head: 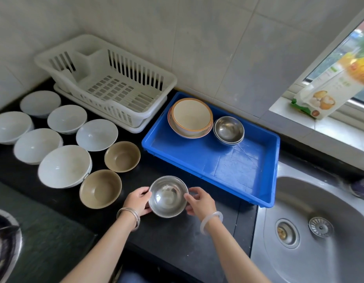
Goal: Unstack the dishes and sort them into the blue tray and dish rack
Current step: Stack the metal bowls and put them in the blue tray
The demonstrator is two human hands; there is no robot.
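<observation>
Both hands grip one steel bowl (167,196) near the front edge of the black surface (177,237). The left hand (138,201) curls round the bowl's left side with the thumb at the rim. The right hand (200,202) pinches the right rim between thumb and fingers. Whether the bowl rests on the surface or is lifted just off it cannot be told. It sits upright, mouth up, just in front of the blue tray's front left corner.

The blue tray (228,170) lies toward the right end of the surface, next to the sink (311,201). In its back left corner a cream bowl (191,116) with an orange rim sits on a pink-rimmed plate (187,134). Just to the right of it is a short stack of steel bowls (229,129). The rest of the tray floor is bare.

The white dish rack (115,111) stands at the back edge against the tiled wall, left of the tray, with no dishes in it.

Along the left part of the surface are six white bowls (64,166), all mouth up, and some seem nested in another. Between them and the held bowl stand two brown bowls (122,156), apart from each other.
</observation>
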